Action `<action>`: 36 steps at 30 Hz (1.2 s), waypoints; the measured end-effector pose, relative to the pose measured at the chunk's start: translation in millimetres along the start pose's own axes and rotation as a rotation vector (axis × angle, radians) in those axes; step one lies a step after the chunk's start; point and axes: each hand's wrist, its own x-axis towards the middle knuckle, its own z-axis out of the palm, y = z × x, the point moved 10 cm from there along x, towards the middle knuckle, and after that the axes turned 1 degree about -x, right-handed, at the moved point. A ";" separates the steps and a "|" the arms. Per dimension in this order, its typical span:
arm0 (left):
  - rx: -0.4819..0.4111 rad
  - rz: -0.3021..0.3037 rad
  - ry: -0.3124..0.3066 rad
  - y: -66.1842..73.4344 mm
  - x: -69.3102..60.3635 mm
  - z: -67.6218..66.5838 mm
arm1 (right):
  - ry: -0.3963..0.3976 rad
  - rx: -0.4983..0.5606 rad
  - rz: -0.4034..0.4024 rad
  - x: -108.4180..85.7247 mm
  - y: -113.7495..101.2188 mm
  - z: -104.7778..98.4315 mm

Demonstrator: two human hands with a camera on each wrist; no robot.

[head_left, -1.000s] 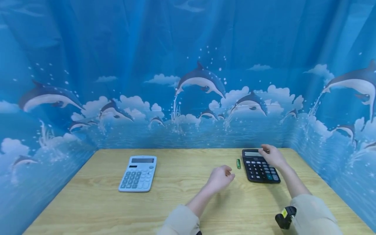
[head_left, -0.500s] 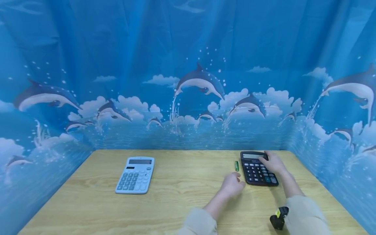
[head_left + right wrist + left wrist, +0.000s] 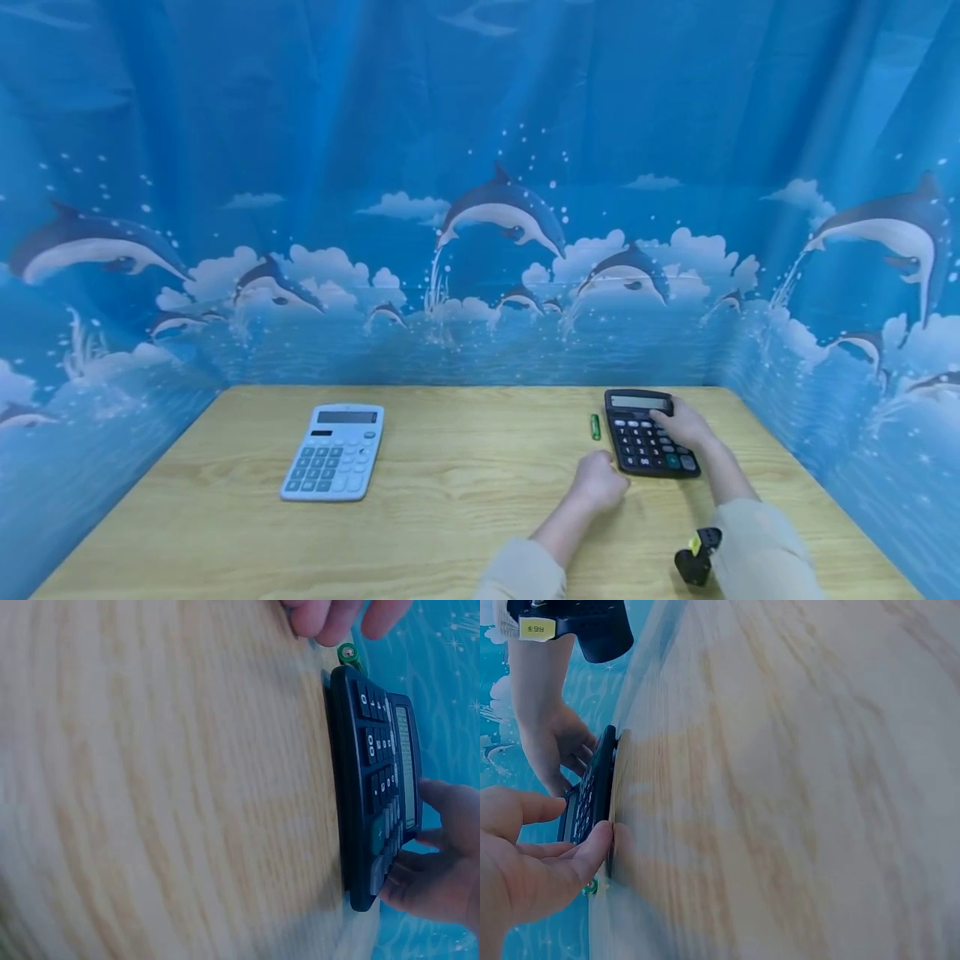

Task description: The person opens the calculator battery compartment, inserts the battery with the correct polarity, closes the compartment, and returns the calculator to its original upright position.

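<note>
A black calculator [image 3: 645,437] lies face up at the table's far right. My right hand [image 3: 684,425] grips its right side, thumb over the top face by the display, fingers along the edge and partly hidden. In the right wrist view the right hand [image 3: 446,859] is at the calculator's side. My left hand [image 3: 598,483] is by the calculator's near left corner, fingers loosely bent. The right wrist view shows left fingertips [image 3: 328,619] slightly apart from the calculator [image 3: 367,787]. A green battery [image 3: 596,427] lies just left of the calculator.
A white calculator [image 3: 335,454] lies on the left of the wooden table [image 3: 442,517]. A blue dolphin-print curtain [image 3: 420,167] surrounds the back and sides. A black wrist camera [image 3: 696,558] is on the right sleeve.
My left hand has moved right and closer to the black calculator's near left corner. The right hand stays at the calculator's right side. The head view has shifted slightly.
</note>
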 end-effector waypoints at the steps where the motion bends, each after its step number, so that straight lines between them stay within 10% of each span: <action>1: -0.010 -0.009 -0.001 -0.1 -0.5 0.2 | -0.003 0.020 0.020 -0.2 2.4 0.7; 17: -0.100 -0.072 -0.029 -1.6 -2.2 10.5 | 0.021 -0.015 0.134 -8.5 16.4 -2.7; 36: -0.365 -0.112 0.020 -4.6 1.6 1.8 | 0.006 0.179 0.215 -15.5 20.2 0.9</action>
